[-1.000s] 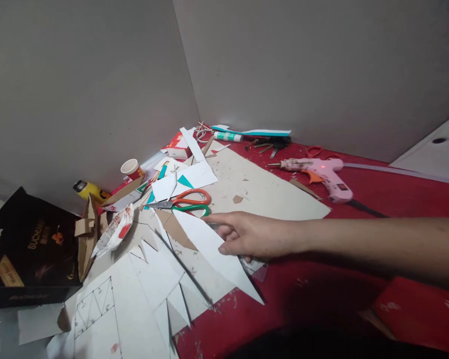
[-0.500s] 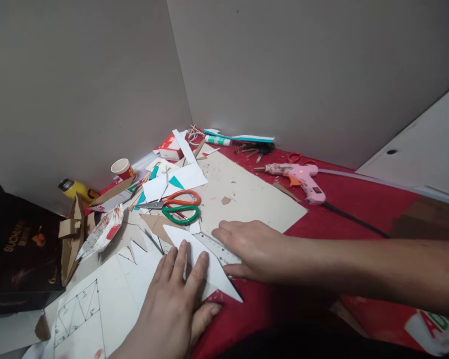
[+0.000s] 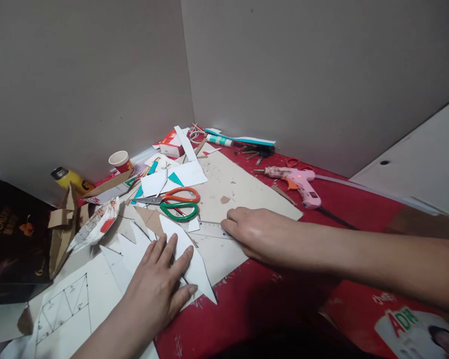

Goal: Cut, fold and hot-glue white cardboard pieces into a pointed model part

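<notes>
My left hand lies with its fingers spread over pointed white paper pieces, pressing them against the sheets below. My right hand has its fingers curled round the right end of a clear plastic ruler, flat on the pale board. A small white paper scrap touches the ruler's left end. Scissors with one orange and one green handle rest just beyond my hands. At the lower left, a sheet with a drawn zigzag figure is partly under my left forearm.
A pink glue gun with a black cord lies at the right on the red cloth. Farther left stand a paper cup, a yellow bottle and a black box. A glue stick lies by the wall corner.
My right hand has drawn the ruler away from the pointed white pieces, to the right and slightly up. My left hand and the white pieces sit farther left; the view has also shifted.
</notes>
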`<action>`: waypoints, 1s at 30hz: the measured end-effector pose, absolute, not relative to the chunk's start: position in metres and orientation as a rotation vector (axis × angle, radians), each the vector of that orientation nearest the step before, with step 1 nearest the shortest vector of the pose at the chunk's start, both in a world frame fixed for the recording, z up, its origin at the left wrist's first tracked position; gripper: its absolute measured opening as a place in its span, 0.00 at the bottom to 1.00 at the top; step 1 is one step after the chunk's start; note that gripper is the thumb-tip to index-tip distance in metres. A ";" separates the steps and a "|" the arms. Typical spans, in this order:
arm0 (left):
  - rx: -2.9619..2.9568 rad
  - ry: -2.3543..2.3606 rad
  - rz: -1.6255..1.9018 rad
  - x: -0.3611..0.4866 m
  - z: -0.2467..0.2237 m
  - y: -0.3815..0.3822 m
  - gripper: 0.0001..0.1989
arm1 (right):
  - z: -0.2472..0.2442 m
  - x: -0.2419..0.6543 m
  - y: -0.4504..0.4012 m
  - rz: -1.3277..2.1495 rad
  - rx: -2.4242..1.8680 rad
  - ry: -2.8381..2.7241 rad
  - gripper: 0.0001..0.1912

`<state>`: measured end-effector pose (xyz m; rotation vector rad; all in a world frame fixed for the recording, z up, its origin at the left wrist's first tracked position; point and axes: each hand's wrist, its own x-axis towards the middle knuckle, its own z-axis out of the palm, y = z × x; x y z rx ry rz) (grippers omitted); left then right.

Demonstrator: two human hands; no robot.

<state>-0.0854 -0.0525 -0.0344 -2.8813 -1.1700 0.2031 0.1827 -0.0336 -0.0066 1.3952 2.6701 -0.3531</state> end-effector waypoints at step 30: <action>-2.957 -1.205 0.107 -0.090 -0.038 -0.053 0.29 | -0.016 0.204 -0.013 -0.260 1.255 2.828 0.34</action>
